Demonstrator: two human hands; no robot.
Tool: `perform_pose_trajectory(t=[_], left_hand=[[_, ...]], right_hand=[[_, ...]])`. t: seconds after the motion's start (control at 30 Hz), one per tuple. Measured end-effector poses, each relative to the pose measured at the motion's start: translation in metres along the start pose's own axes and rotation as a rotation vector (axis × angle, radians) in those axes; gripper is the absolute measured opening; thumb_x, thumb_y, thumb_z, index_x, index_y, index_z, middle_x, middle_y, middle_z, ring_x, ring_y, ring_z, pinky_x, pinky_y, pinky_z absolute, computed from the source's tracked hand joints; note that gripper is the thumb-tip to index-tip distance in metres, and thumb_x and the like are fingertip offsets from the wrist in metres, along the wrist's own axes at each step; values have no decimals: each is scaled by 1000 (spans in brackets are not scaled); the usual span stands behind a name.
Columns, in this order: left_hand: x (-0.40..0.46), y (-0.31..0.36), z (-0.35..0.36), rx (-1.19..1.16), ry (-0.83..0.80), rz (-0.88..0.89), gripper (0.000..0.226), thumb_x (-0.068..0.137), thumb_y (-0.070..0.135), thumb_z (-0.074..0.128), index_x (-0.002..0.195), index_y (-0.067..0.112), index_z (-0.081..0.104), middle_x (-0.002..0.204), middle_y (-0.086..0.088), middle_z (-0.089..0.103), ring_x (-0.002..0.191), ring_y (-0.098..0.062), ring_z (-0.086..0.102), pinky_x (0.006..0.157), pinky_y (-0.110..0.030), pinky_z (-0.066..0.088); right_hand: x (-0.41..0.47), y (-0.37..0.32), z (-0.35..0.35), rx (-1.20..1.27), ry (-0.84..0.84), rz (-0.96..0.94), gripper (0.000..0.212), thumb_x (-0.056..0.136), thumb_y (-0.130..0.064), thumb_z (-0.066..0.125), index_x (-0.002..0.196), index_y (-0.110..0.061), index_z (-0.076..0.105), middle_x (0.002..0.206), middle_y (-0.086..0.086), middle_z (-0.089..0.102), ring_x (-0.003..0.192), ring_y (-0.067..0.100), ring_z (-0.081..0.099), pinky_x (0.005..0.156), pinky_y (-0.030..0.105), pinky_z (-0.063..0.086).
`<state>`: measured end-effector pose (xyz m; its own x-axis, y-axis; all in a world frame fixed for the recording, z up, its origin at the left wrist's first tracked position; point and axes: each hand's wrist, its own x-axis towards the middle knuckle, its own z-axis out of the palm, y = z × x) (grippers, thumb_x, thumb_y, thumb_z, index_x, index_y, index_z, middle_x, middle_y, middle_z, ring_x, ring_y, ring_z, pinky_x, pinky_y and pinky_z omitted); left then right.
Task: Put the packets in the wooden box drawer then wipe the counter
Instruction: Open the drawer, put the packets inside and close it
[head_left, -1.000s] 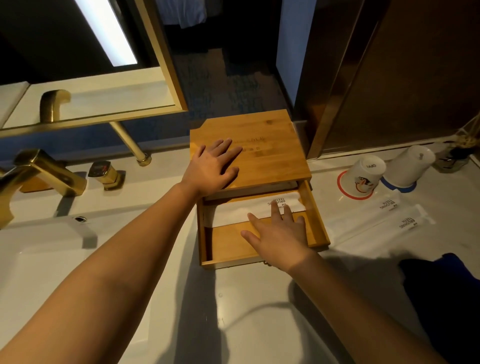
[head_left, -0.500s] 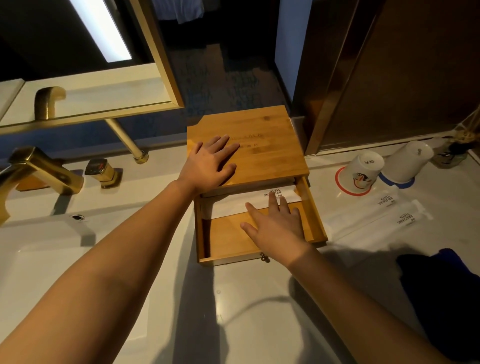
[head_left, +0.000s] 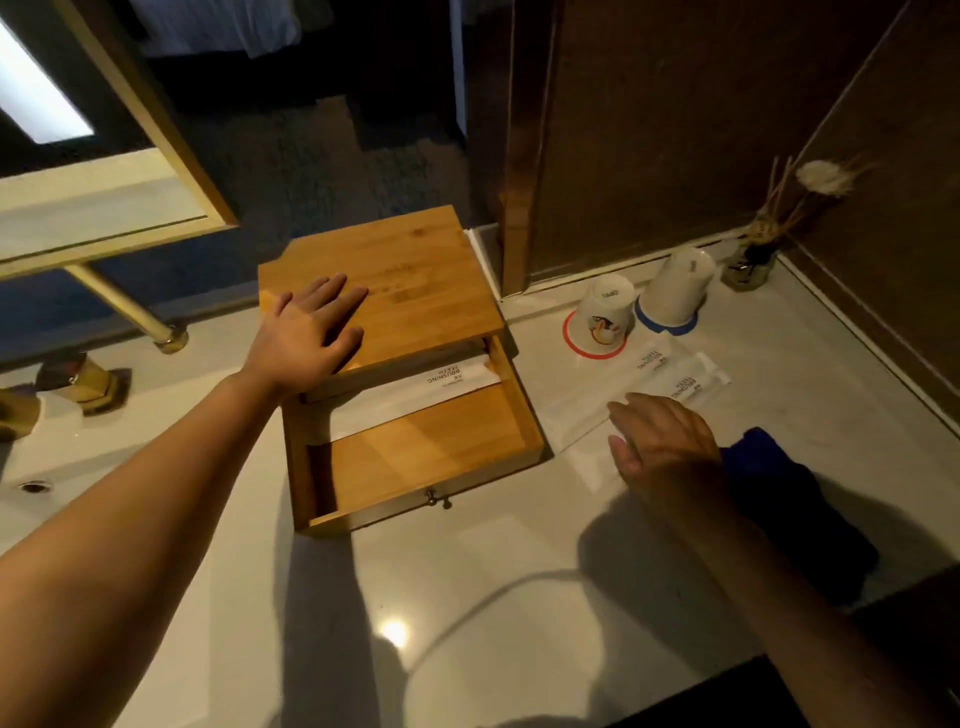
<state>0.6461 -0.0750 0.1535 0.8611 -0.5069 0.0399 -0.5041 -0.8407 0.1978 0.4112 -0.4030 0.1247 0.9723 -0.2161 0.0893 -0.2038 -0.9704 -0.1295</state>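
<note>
The wooden box (head_left: 415, 280) stands on the white counter (head_left: 467, 597) with its drawer (head_left: 431, 452) pulled open toward me. One white packet (head_left: 415, 395) lies across the back of the drawer. My left hand (head_left: 306, 332) lies flat on the box lid, fingers spread. Two more white packets (head_left: 670, 374) lie on the counter right of the box. My right hand (head_left: 660, 441) hovers open just over their near ends, holding nothing.
Two upturned white cups (head_left: 602, 317) stand behind the packets, with a reed diffuser (head_left: 753, 260) in the corner. A dark blue cloth (head_left: 789, 499) lies right of my right hand. The sink and gold tap handle (head_left: 83, 379) are at the left.
My right hand has left the drawer and moved right to the packets on the counter. The view has swung right. My left hand stays on the lid.
</note>
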Motion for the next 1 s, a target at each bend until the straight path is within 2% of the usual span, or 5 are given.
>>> perform_pose_trajectory(t=[0.3,0.43,0.57,0.7,1.0], left_hand=[[0,2,0,16,-25,0,64,86,59,22,145,35,23,158,-2,19,146,-22,12,115,-51,10],[1,2,0,22,-32,-1,63,87,59,22,146,36,22,158,-1,18,146,-21,12,116,-51,10],[1,3,-1,16,-36,-3,62,88,58,22,146,36,21,158,0,17,146,-20,11,116,-50,9],[0,4,-1,21,-33,-5,62,88,58,22,146,36,22,158,0,18,146,-20,11,115,-50,9],[0,5,-1,22,-27,-5,61,89,56,24,146,36,22,158,0,19,146,-21,12,116,-50,10]], right_hand=[[5,40,12,-97,-273,-7,50,91,-10,53,139,-19,41,150,8,37,139,26,29,112,38,27],[10,49,14,-92,-148,-101,33,67,-5,78,98,-12,73,99,13,73,93,32,67,78,41,54],[9,45,7,-84,-159,-113,15,74,-9,73,89,-11,73,88,9,72,84,29,65,73,37,53],[12,43,3,-96,-93,-195,34,37,-9,93,54,-16,64,54,0,63,50,17,60,43,23,49],[9,10,-29,67,243,-333,21,58,-3,83,75,-3,70,70,13,71,62,25,68,62,32,58]])
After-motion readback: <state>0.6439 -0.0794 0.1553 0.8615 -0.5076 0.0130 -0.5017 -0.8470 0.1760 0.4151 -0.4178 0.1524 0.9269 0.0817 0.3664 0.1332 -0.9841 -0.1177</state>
